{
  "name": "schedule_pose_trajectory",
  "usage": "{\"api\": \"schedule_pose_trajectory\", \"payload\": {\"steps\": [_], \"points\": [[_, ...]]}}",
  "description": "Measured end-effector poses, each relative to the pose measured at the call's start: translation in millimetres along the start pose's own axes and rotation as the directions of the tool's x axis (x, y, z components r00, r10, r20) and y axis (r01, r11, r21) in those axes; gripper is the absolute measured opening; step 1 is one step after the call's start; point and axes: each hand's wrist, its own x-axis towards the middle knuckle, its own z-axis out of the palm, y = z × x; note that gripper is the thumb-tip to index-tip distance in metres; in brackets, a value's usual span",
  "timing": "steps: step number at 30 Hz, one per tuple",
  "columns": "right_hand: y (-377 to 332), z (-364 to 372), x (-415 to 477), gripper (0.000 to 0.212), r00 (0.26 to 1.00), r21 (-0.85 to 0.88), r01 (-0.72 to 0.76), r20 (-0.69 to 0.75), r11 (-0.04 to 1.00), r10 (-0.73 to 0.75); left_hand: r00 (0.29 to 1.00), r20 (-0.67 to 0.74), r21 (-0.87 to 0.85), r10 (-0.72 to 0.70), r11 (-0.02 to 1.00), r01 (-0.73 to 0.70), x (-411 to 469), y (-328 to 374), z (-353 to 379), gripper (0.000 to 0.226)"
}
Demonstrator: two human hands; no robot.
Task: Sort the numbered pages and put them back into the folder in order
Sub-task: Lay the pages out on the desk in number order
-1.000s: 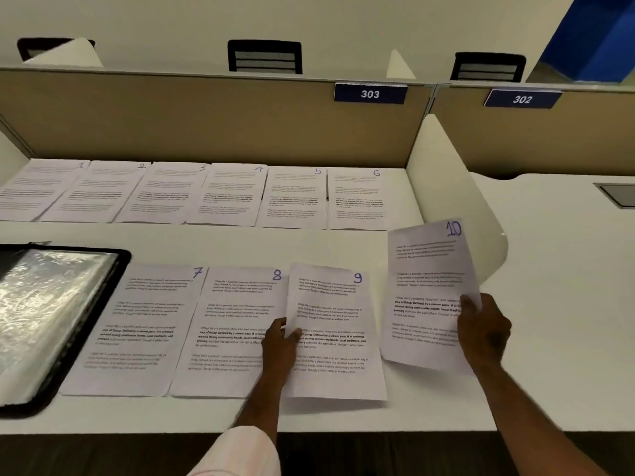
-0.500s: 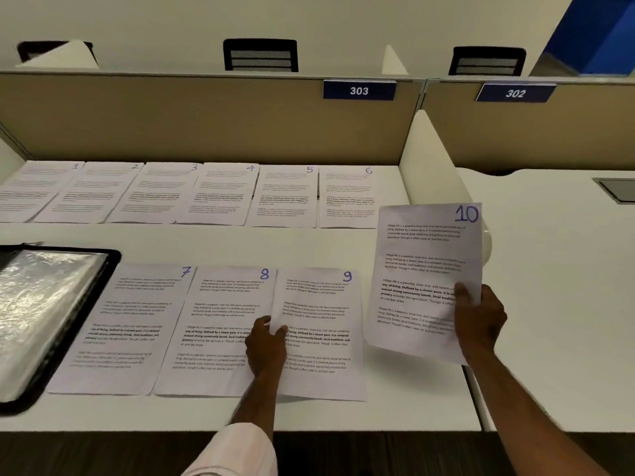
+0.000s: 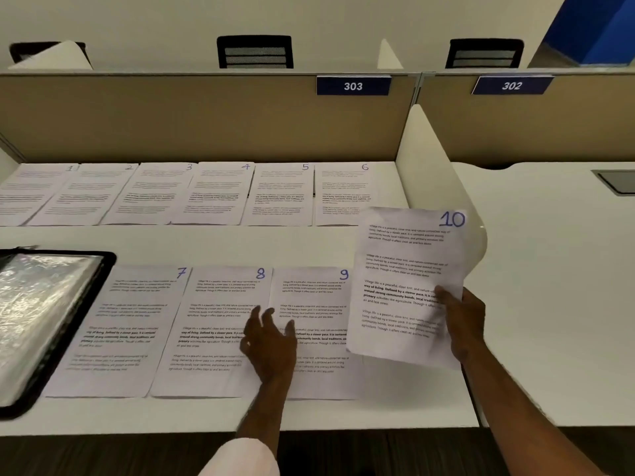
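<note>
Pages 1 to 6 lie in a row along the back of the white desk. Page 7, page 8 and page 9 lie side by side in front. My right hand grips the right edge of page 10, held tilted above the desk, overlapping page 9's right edge. My left hand hovers with fingers spread over the seam between pages 8 and 9. The open black folder with clear sleeves lies at the left.
A tan partition with labels 303 and 302 closes the back. A white curved divider separates this desk from the neighbouring desk on the right. Black chair backs show behind the partition.
My right hand has carried page 10 left, over page 9's edge. My left hand has lifted its fingers off page 9 and spread them.
</note>
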Motion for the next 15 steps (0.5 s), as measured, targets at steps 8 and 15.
{"api": "schedule_pose_trajectory", "payload": {"steps": [8,15], "points": [[31.2,-19.7,-3.0,0.019,0.984,-0.115,-0.145,0.09,0.983,0.156,0.86,0.327,0.195,0.393,0.862,-0.468,-37.3,-12.9,52.4,0.078],[63.7,-31.6,7.7,0.025,0.972,-0.252,-0.169,0.117,0.953,0.203,0.888,0.326,0.223,0.323,0.887,-0.405,-40.2,-13.9,57.0,0.078]]}}
